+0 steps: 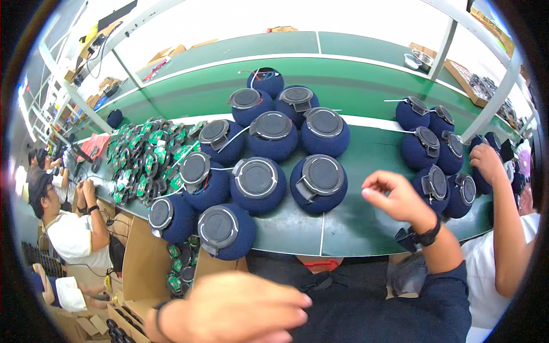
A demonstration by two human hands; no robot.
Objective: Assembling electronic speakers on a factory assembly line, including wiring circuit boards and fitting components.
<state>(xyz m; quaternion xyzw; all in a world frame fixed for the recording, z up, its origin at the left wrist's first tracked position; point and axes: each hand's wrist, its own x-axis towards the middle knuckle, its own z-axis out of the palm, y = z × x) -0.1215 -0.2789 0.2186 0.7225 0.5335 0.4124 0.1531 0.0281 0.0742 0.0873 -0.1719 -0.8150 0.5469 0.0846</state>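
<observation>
Over on the far left, a seated person (63,223) worked at another bench, and a heap of green circuit boards (146,160) covered that end of the green desk (343,228). My left hand (240,311) was low at the bottom edge, below the desk, fingers loosely curled and holding nothing I could see. Nearest to it sat a dark blue round speaker (226,231) right at the desk edge, grey disc base tilted up toward me; being a ball, it had no real long axis. More speakers (269,137) crowded behind it, bases up too, some trailing white wires. My right hand (394,197) hovered over the desk edge, fingers pinched together, empty as far as I could tell, just beside another cluster (437,154). A co-worker's hand (486,160) rested on the far right ones.
</observation>
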